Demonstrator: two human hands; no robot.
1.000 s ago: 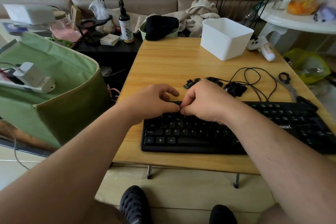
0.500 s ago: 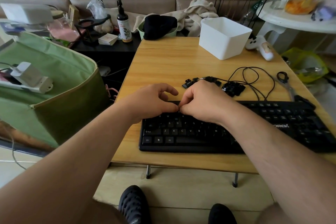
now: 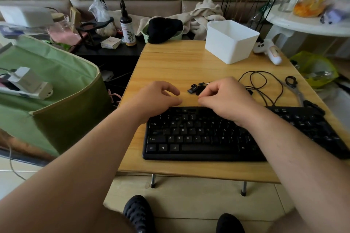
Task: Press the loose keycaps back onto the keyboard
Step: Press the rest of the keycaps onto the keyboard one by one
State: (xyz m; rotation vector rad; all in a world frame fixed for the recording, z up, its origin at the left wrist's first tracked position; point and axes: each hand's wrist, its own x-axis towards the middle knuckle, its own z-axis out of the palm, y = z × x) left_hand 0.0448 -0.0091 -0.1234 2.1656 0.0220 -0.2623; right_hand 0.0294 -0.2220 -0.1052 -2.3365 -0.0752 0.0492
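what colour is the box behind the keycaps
White, plain, clearest in the head view.

keyboard [image 3: 198,138]: right end cut off at frame edge, upper rows hidden under both hands
loose keycaps [image 3: 195,89]: partly behind right hand [image 3: 225,98]; count unreadable

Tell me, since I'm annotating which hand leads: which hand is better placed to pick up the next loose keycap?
Probably the right hand: its curled fingers sit right beside the loose keycaps behind the keyboard. The left hand lies farther from the pile.
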